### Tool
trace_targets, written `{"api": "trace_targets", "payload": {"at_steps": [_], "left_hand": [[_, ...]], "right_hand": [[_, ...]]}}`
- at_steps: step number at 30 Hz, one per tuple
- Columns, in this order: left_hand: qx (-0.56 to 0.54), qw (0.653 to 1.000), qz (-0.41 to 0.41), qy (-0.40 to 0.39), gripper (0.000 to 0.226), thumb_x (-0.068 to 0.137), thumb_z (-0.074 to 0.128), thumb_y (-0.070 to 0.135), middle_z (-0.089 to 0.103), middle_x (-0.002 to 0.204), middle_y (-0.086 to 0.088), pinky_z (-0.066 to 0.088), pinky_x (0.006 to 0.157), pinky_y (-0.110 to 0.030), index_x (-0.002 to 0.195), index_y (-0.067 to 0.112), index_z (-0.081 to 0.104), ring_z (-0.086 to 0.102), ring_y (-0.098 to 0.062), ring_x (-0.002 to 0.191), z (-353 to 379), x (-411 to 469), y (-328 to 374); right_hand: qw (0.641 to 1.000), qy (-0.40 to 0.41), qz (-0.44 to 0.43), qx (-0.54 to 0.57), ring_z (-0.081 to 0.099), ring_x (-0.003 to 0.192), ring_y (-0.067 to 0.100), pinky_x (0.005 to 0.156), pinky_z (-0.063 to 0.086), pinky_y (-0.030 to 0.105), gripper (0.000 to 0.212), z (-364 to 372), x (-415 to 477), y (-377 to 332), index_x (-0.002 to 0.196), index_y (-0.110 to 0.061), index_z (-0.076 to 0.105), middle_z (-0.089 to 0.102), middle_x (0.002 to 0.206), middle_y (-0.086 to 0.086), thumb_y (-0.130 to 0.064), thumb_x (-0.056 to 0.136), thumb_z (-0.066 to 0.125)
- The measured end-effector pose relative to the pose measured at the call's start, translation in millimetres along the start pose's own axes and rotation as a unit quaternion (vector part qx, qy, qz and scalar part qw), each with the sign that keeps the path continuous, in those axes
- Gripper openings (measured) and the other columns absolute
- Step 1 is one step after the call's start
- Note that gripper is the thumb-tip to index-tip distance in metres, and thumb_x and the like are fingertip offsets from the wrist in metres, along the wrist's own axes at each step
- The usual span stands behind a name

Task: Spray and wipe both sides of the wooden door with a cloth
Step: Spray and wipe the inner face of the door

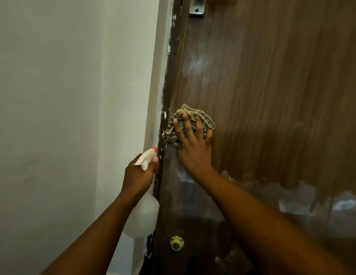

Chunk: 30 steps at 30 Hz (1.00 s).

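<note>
Firmly spread, the right hand (pixel 193 144) presses a crumpled striped cloth (pixel 207 120) flat against the wooden door (pixel 272 92), fingers straight, close to the door's left edge at mid-height. The left hand (pixel 139 173) grips a translucent spray bottle (pixel 145 217) by its neck, its white trigger head tipped with orange and just beside that same edge. The door is brown with vertical grain and a hazy pale smear above the cloth. Below the hand, wet whitish patches run toward the right edge. White paint flecks the left edge.
</note>
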<state>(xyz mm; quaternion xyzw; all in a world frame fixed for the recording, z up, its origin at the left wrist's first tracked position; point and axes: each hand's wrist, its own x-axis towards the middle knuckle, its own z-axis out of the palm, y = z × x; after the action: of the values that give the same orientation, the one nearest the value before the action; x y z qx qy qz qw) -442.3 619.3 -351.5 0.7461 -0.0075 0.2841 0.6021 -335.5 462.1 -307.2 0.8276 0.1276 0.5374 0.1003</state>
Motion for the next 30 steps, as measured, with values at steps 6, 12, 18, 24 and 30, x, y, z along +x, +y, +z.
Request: {"api": "trace_targets", "payload": {"at_steps": [6, 12, 18, 24, 30], "left_hand": [[-0.008, 1.000, 0.019, -0.002, 0.046, 0.092, 0.057, 0.039, 0.065, 0.113, -0.008, 0.058, 0.071, -0.034, 0.133, 0.020, 0.053, 0.066, -0.023, 0.094, -3, 3, -7], [0.000, 1.000, 0.016, -0.013, 0.046, 0.091, 0.057, 0.038, 0.066, 0.113, -0.011, 0.058, 0.080, -0.040, 0.132, 0.018, 0.053, 0.065, -0.024, 0.096, -5, -5, -7], [-0.008, 1.000, 0.000, -0.003, 0.048, 0.090, 0.057, 0.044, 0.066, 0.116, -0.012, 0.053, 0.090, -0.052, 0.130, 0.017, 0.054, 0.064, -0.029, 0.103, 3, -5, -8], [-0.007, 1.000, 0.002, -0.009, 0.052, 0.089, 0.057, 0.044, 0.063, 0.122, -0.010, 0.052, 0.092, -0.052, 0.133, 0.016, 0.051, 0.063, -0.030, 0.105, 3, -4, -3], [0.000, 0.999, -0.010, -0.037, 0.053, 0.087, 0.057, 0.046, 0.065, 0.117, -0.013, 0.054, 0.089, -0.050, 0.128, 0.013, 0.054, 0.064, -0.030, 0.103, 9, -7, -9]], "right_hand": [[0.975, -0.037, -0.217, -0.018, 0.010, 0.151, 0.033, 0.115, 0.006, 0.061, 0.078, 30, -68, 7, 0.157, -0.037, 0.016, 0.013, 0.166, 0.002, -0.045, 0.091, 0.057], [0.957, -0.012, -0.278, -0.088, 0.022, 0.146, 0.033, 0.115, 0.021, 0.059, 0.078, 16, -52, 48, 0.155, -0.037, 0.022, 0.024, 0.163, 0.003, -0.050, 0.088, 0.061], [0.990, -0.024, -0.135, 0.017, 0.009, 0.151, 0.035, 0.118, 0.004, 0.063, 0.071, 20, -29, -19, 0.155, -0.035, 0.024, 0.016, 0.165, 0.004, -0.048, 0.094, 0.055], [0.932, -0.095, -0.349, -0.024, 0.015, 0.149, 0.032, 0.119, 0.006, 0.058, 0.079, 40, -118, 19, 0.154, -0.032, 0.027, 0.024, 0.163, 0.004, -0.043, 0.085, 0.065], [0.989, 0.013, -0.148, -0.011, 0.022, 0.149, 0.033, 0.119, 0.015, 0.053, 0.056, -4, -11, 58, 0.155, -0.032, 0.027, 0.025, 0.163, 0.004, -0.039, 0.102, 0.042]]}}
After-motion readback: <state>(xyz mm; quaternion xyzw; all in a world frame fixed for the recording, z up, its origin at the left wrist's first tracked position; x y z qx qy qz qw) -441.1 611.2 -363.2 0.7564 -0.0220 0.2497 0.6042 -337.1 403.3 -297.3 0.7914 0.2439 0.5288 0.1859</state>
